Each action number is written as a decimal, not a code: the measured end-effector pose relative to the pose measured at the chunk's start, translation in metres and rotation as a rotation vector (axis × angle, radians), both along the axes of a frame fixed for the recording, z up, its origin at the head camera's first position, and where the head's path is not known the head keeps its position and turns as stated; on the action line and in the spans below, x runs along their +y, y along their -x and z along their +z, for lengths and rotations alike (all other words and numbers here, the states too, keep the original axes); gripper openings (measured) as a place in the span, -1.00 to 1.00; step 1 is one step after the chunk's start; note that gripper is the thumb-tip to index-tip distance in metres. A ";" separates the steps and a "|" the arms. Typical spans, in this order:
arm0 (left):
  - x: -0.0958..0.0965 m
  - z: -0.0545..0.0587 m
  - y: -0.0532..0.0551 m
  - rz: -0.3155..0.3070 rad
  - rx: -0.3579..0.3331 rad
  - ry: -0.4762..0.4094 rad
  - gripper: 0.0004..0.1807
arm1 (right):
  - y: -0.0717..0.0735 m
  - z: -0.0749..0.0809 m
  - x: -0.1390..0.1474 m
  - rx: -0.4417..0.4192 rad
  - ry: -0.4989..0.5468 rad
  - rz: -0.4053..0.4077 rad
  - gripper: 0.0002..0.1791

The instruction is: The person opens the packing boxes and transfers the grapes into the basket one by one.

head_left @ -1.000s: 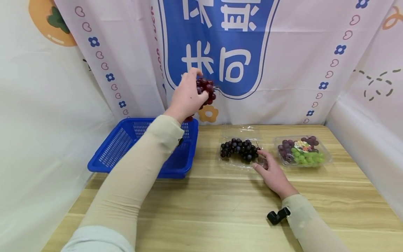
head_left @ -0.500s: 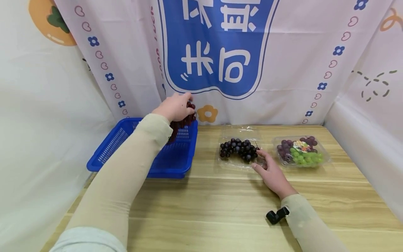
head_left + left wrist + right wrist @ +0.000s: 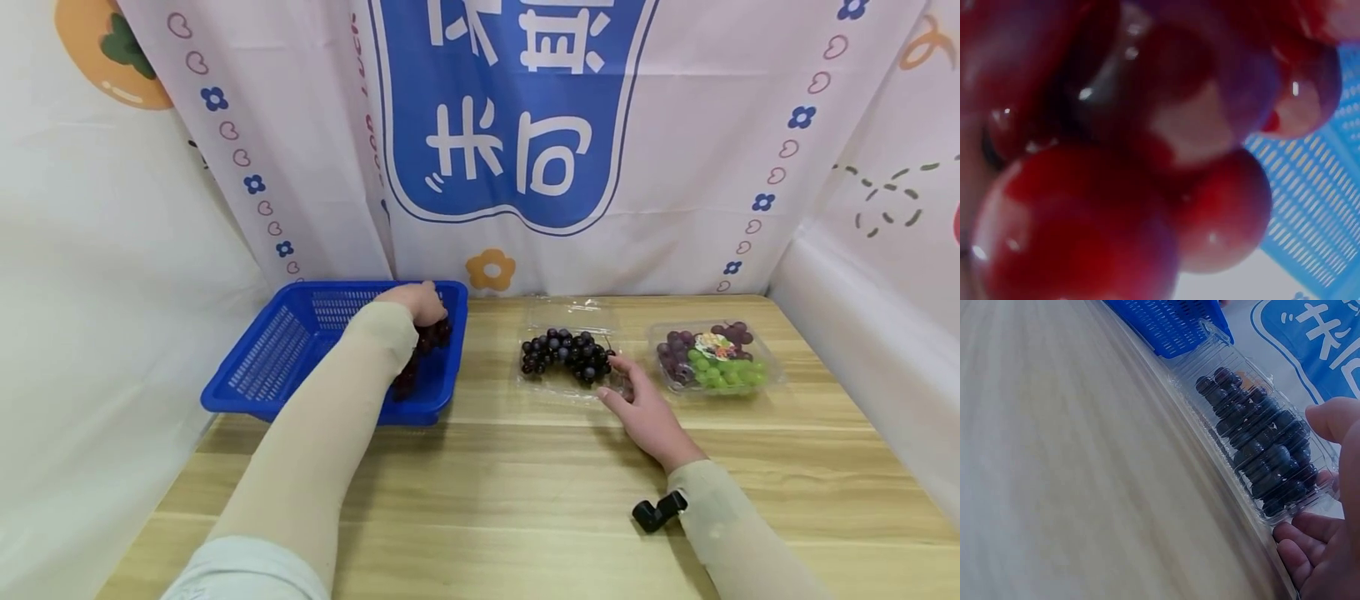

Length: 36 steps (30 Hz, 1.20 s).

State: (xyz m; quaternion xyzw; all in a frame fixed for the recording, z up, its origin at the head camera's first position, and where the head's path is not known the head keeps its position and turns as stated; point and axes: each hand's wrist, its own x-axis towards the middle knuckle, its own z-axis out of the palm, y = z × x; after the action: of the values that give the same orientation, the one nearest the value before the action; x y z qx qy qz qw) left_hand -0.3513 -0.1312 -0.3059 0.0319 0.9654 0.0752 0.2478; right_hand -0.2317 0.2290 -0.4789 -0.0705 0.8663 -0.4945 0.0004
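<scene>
Red grapes [image 3: 435,335] sit gripped beneath the left hand [image 3: 417,301]; arm [image 3: 322,442] outstretched.

The wooden desk [image 3: 510,500] has stripy lines. A pale cloth [image 3: 697,175] hangs behind it, with a big blue patch [image 3: 506,196] and an orange flower [image 3: 477,271]. Both side walls [image 3: 112,317] are white.

Beige sleeves [image 3: 318,446], black wrist camera [image 3: 658,512], apparently.

The left arm [image 3: 311,442] stretches forward, left hand [image 3: 420,302] angled downward, and the right hand [image 3: 651,417] has loosely curved fingers [image 3: 1302,539].
</scene>
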 end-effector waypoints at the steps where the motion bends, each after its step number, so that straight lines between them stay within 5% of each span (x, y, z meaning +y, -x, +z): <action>1: 0.000 -0.003 0.000 0.014 -0.002 -0.005 -0.24 | 0.000 0.000 0.000 0.000 0.003 0.002 -0.23; 8: -0.005 -0.021 0.003 0.167 0.013 -0.157 -0.23 | 0.001 0.000 -0.001 0.008 0.008 0.007 -0.23; 14: -0.009 -0.039 0.010 0.216 0.120 -0.186 -0.20 | 0.004 0.002 0.000 0.024 0.005 0.010 -0.24; 19: -0.012 -0.047 0.014 0.213 0.161 -0.180 -0.15 | 0.004 0.001 -0.001 0.030 0.003 0.016 -0.24; 29: -0.025 -0.045 0.016 0.093 0.045 -0.146 -0.14 | 0.004 0.001 -0.003 0.027 0.003 0.014 -0.25; 36: -0.033 -0.040 0.010 0.092 0.005 -0.112 0.07 | 0.002 -0.002 -0.001 0.022 0.004 0.009 -0.25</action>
State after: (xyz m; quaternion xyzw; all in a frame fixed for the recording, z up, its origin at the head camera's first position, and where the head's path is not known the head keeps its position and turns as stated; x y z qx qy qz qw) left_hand -0.3608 -0.1645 -0.3457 0.0014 0.9607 0.1405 0.2394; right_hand -0.2333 0.2280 -0.4806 -0.0798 0.8651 -0.4952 -0.0071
